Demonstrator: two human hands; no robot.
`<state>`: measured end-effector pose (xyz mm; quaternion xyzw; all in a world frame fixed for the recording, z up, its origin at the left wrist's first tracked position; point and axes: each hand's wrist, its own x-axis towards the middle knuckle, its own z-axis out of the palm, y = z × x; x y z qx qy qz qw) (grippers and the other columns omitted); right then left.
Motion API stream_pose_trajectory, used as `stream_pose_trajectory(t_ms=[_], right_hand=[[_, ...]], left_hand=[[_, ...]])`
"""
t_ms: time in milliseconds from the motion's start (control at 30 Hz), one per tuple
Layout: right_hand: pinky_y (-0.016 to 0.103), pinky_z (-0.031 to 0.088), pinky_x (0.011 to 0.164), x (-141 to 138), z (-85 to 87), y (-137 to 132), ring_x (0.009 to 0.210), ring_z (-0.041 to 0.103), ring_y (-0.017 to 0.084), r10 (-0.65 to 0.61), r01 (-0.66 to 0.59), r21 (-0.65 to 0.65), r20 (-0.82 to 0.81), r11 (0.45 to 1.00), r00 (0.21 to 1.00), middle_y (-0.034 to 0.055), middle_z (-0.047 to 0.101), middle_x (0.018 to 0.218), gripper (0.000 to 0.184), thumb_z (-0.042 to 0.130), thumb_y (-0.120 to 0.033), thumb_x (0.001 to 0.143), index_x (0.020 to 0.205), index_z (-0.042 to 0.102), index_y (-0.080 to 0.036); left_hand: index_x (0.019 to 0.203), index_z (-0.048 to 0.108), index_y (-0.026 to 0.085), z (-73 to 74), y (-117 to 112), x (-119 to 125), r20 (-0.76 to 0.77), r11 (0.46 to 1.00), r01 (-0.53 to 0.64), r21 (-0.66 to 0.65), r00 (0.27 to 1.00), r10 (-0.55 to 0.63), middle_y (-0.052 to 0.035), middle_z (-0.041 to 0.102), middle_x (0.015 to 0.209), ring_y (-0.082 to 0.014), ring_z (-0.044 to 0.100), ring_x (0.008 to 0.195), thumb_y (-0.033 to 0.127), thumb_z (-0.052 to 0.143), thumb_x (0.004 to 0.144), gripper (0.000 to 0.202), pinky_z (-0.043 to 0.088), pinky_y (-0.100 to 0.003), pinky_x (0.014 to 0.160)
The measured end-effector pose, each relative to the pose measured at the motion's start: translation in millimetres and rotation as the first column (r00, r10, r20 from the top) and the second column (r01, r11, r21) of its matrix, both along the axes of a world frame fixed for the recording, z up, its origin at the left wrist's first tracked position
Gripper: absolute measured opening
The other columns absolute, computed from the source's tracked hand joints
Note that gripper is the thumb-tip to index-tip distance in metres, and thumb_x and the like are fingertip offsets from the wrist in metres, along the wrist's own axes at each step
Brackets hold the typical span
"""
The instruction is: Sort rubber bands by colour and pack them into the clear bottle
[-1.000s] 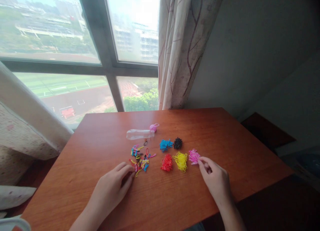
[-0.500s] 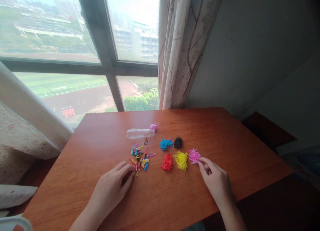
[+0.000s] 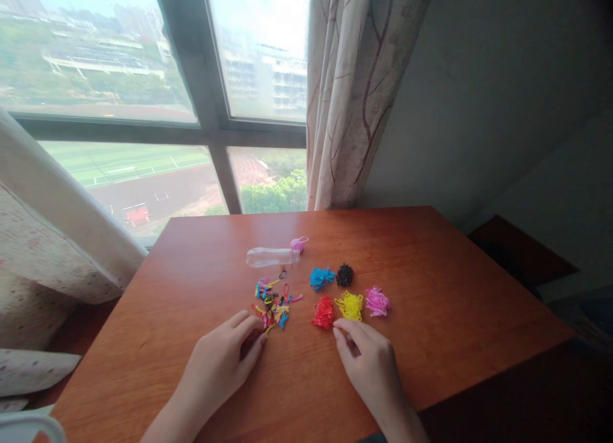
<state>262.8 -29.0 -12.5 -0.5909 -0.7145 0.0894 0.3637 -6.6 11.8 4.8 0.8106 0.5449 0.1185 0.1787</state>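
My left hand [image 3: 227, 353] rests at the near left edge of a loose pile of mixed small rubber bands [image 3: 272, 302]. Its thumb and fingertips come together beside a yellow band; what lies between them is too small to make out. My right hand [image 3: 370, 355] is closed in a pinch just in front of the gap between a red rubber band heap [image 3: 324, 311] and a yellow rubber band heap [image 3: 351, 306]. Anything in that pinch is hidden. Farther right lies a pink heap [image 3: 378, 301]; behind are a blue heap [image 3: 321, 278] and a black heap [image 3: 344, 274].
A clear plastic bottle [image 3: 271, 257] lies on its side at the back of the wooden table [image 3: 416, 258], with a pink looped cap [image 3: 297, 244] by its mouth. Beyond the table stand a window and a curtain [image 3: 335, 111]. A white rim [image 3: 33, 420] shows at lower left.
My right hand has moved left, from the pink heap to the front of the red and yellow heaps. My left hand stays at the mixed pile. The view has shifted slightly.
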Motion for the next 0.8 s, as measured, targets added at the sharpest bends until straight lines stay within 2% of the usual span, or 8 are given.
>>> stream_pose_trajectory(t_ms=[133, 267, 600, 800], right_hand=[[0.024, 0.044, 0.066, -31.6, -2.3, 0.1, 0.067, 0.064, 0.015, 0.095, -0.095, -0.040, -0.013, 0.995, 0.995, 0.0018, 0.069, 0.076, 0.018, 0.050, -0.016, 0.093, 0.088, 0.067, -0.022], [0.024, 0.041, 0.065, -49.8, -3.8, -0.8, 0.068, 0.063, 0.016, 0.136, -0.136, -0.105, -0.005, 0.985, 0.991, -0.0003, 0.067, 0.074, 0.017, 0.052, -0.013, 0.090, 0.085, 0.064, -0.023], [0.025, 0.037, 0.065, -53.0, -8.0, -2.1, 0.070, 0.062, 0.016, 0.159, -0.155, -0.140, 0.020, 0.978, 0.987, -0.0007, 0.067, 0.076, 0.016, 0.051, -0.012, 0.090, 0.085, 0.062, -0.023], [0.026, 0.035, 0.064, -53.6, -7.4, -1.9, 0.069, 0.060, 0.016, 0.169, -0.162, -0.146, 0.039, 0.976, 0.985, -0.0009, 0.066, 0.074, 0.017, 0.050, -0.013, 0.091, 0.083, 0.061, -0.023]], left_hand=[[0.091, 0.061, 0.025, 0.8, 0.0, 0.9, 0.009, 0.999, -0.046, 0.000, 0.999, 0.046, -0.0007, 0.067, 0.092, -0.0167, 0.066, 0.079, 0.030, 0.043, 0.094, 0.019, 0.047, -0.025, 0.067], [0.091, 0.060, 0.024, 0.4, -0.2, 2.7, 0.030, 0.994, -0.107, 0.016, 0.994, 0.106, -0.0008, 0.067, 0.088, -0.0167, 0.066, 0.076, 0.031, 0.044, 0.094, 0.018, 0.046, -0.025, 0.065], [0.093, 0.062, 0.026, 0.0, 0.5, 5.9, 0.016, 0.993, -0.114, 0.001, 0.993, 0.114, -0.0007, 0.068, 0.094, -0.0183, 0.068, 0.080, 0.032, 0.043, 0.093, 0.019, 0.049, -0.027, 0.068], [0.096, 0.062, 0.025, -5.4, 1.9, -1.5, 0.034, 0.987, -0.144, 0.068, 0.989, 0.142, -0.0008, 0.068, 0.091, -0.0165, 0.068, 0.076, 0.032, 0.041, 0.094, 0.022, 0.049, -0.025, 0.066]])
